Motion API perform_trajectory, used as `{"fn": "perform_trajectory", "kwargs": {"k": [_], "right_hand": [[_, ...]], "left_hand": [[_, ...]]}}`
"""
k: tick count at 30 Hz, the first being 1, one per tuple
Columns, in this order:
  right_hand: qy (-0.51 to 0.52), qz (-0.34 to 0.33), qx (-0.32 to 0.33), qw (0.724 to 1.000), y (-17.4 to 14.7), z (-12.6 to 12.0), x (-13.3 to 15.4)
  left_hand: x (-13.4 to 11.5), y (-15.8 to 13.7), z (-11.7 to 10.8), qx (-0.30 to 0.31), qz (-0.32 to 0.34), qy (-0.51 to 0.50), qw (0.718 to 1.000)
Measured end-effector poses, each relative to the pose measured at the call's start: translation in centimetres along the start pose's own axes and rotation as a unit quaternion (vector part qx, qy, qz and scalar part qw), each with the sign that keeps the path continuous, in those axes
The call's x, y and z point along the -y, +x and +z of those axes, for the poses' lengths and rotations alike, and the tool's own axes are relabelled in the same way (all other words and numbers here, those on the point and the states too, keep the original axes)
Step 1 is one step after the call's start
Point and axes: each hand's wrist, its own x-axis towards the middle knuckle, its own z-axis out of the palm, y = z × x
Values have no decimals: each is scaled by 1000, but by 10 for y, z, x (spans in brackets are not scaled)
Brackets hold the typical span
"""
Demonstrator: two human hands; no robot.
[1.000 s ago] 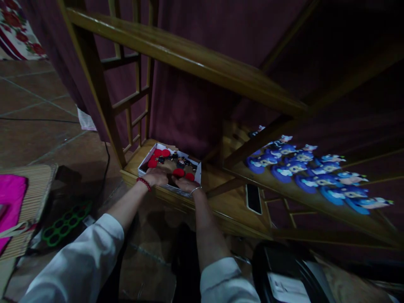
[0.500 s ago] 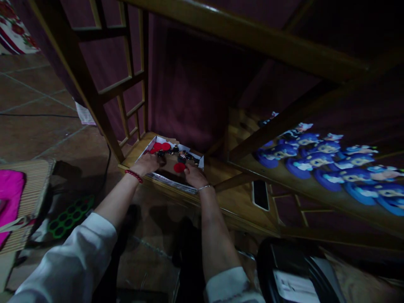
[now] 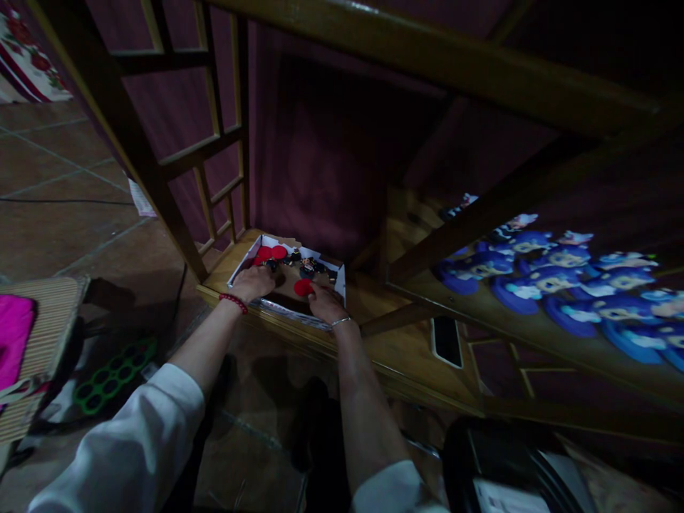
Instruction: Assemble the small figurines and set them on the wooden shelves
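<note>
Left hand (image 3: 254, 283) is in over the left end of the box, fingers curled near a dark piece; whether it grips anything, I can't tell. Right hand (image 3: 327, 303) comes over the front wall, fingertips at the edge of a flat red disc (image 3: 303, 287), apparently touching, though no telling if it's pinched. That disc lies inside the shallow white-walled box (image 3: 288, 313), on a brown, cardboard-like bottom. The box sits long side toward the person, likely so both hands reach in together. More red discs (image 3: 278, 252) bunch at the back left corner; small dark figures (image 3: 308, 267) with gold glints line the back. Underneath, a glossy wooden shelf (image 3: 395, 349). Phone (image 3: 447, 342) flat to the right, glassy-dark, probably parked out of the way. Higher up, rounded blue figures (image 3: 550, 285) in rows, perhaps for neat spacing. Behind, a purple curtain (image 3: 320, 164).
</note>
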Motion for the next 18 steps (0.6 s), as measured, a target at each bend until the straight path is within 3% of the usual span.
{"fn": "perform_trajectory", "kwargs": {"k": [8, 14, 18], "right_hand": [[23, -14, 2, 1000, 3, 0, 3], [-25, -9, -73, 997, 5, 4, 1], [-36, -5, -51, 998, 6, 6, -1]], "left_hand": [[-5, -5, 4, -18, 89, 19, 996], [0, -14, 0, -9, 7, 58, 998], [3, -14, -2, 31, 0, 63, 998]]}}
